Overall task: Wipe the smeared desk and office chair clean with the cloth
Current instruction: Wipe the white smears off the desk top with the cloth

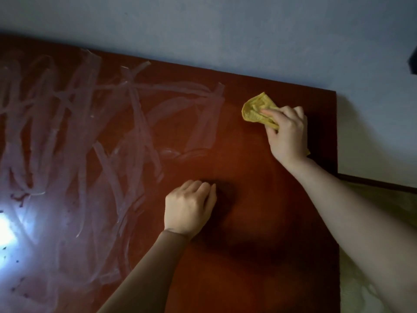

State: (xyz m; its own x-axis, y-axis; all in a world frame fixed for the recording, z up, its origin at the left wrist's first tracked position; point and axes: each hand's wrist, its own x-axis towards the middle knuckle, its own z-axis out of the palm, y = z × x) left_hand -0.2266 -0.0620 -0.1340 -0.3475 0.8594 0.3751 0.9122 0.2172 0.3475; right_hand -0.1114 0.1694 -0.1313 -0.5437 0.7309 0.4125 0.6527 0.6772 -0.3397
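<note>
A reddish-brown desk (259, 199) fills most of the view. Pale smear streaks (79, 123) cover its left half, while its right part looks plain and dark. My right hand (286, 134) grips a crumpled yellow cloth (256, 109) and presses it on the desk near the far right corner. My left hand (189, 208) rests on the desk in the middle, fingers curled under, holding nothing. No office chair is in view.
A grey-blue wall (225, 30) runs along the desk's far edge. The desk's right edge (337, 177) drops to a pale floor (372, 290). A bright light glare (6, 229) lies on the desk's left side. A dark object (414, 62) shows at the right border.
</note>
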